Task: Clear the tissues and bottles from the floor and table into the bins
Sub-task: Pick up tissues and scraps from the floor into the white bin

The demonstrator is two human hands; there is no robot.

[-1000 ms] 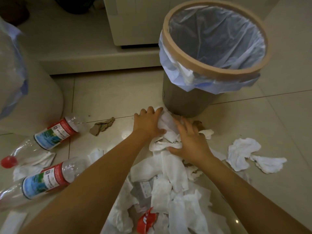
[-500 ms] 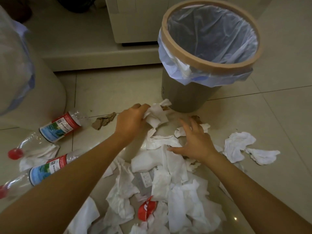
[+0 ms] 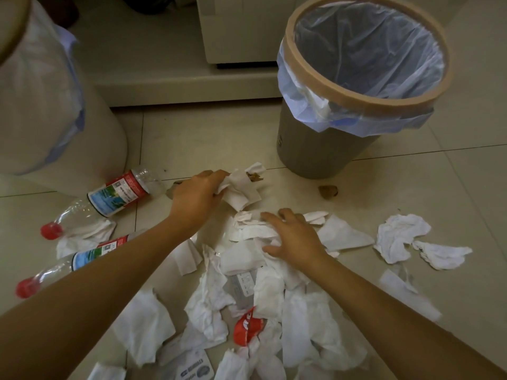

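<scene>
My left hand [image 3: 196, 197] grips a bunch of white tissues [image 3: 241, 189] just above the tiled floor, left of the tan bin [image 3: 367, 97] with its pale blue liner. Flat on the tissue pile [image 3: 260, 283] rests my right hand [image 3: 295, 237], its fingers spread over strips of tissue. Two clear plastic bottles with red caps lie at the left: one [image 3: 109, 198] beside my left hand, another [image 3: 68, 263] partly hidden under my left forearm. Two crumpled tissues [image 3: 397, 237] lie apart at the right.
A second bin [image 3: 49, 111] with a plastic liner stands at the far left. A low step and a pale cabinet [image 3: 241, 37] run behind the bins. A red wrapper [image 3: 248, 327] and a brown scrap [image 3: 327, 191] lie on the floor.
My left hand has closed on a bunch of tissues and drawn it left, off the pile. My right hand has let go and slid right, flattening on the pile.
</scene>
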